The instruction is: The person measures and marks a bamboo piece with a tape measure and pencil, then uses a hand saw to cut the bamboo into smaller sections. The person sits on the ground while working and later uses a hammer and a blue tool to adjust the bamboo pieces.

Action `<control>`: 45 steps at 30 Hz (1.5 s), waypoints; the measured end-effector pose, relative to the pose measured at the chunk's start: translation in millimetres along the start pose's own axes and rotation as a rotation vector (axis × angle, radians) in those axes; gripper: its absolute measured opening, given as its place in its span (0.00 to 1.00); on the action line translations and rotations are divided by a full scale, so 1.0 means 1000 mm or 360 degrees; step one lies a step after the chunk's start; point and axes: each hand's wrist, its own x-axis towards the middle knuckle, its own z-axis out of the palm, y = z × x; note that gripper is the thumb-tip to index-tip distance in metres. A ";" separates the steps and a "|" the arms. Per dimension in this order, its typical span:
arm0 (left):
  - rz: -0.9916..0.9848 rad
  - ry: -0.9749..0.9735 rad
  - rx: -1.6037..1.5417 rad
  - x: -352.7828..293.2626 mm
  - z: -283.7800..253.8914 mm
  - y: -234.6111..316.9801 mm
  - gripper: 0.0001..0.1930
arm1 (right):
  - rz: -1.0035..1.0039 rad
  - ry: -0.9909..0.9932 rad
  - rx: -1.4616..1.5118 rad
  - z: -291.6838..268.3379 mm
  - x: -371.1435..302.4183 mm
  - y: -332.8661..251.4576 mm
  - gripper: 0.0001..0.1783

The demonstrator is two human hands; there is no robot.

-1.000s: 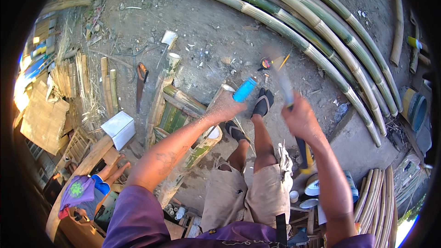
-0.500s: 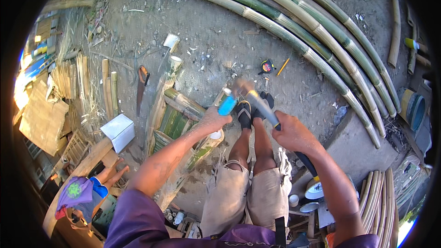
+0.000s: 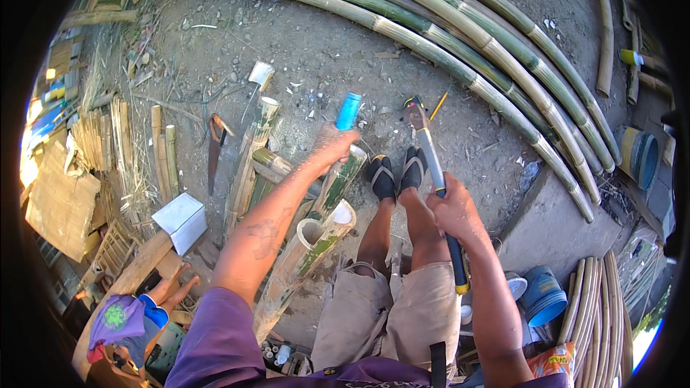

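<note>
My left hand [image 3: 334,144] is closed around the blue handle of a chisel [image 3: 348,111], held upright over a cut bamboo post [image 3: 338,183]. Its blade is hidden below my fist. My right hand [image 3: 454,208] grips a hammer [image 3: 432,158] by its black handle with a yellow end. The hammer's head is lifted to the right of the chisel, apart from it, and partly overlaps a tape measure [image 3: 411,103] on the ground. More thick bamboo pieces [image 3: 302,262] with open ends stand beside my left forearm, joined as a frame.
Long bamboo poles [image 3: 474,86] curve across the far right. A handsaw [image 3: 213,154], a white box [image 3: 180,217] and a yellow pencil [image 3: 439,105] lie about. A person [image 3: 133,323] sits at the lower left. Blue buckets [image 3: 543,298] stand at right.
The hammer has swung away from the chisel to the right, its head now lifted clear. My left hand with the chisel sits slightly farther up and left. The view has shifted a little.
</note>
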 end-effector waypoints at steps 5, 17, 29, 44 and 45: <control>-0.0039 -0.0133 0.0011 0.026 0.046 -0.017 0.14 | 0.0078 0.0035 -0.0119 0.010 0.014 0.017 0.22; 0.0030 0.0096 0.0620 0.062 0.053 -0.063 0.19 | 0.0169 -0.0044 -0.0097 -0.020 0.034 0.016 0.11; 0.0011 0.0057 0.0611 0.055 0.054 -0.050 0.12 | 0.0091 0.0010 -0.0232 -0.038 0.043 0.000 0.18; -0.0066 0.0167 0.0648 0.033 0.050 -0.024 0.15 | 0.0092 0.0021 -0.0156 -0.028 0.059 -0.033 0.18; -0.0059 0.0154 0.0651 0.034 0.050 -0.025 0.16 | 0.0124 0.0061 -0.0205 -0.027 0.059 -0.037 0.18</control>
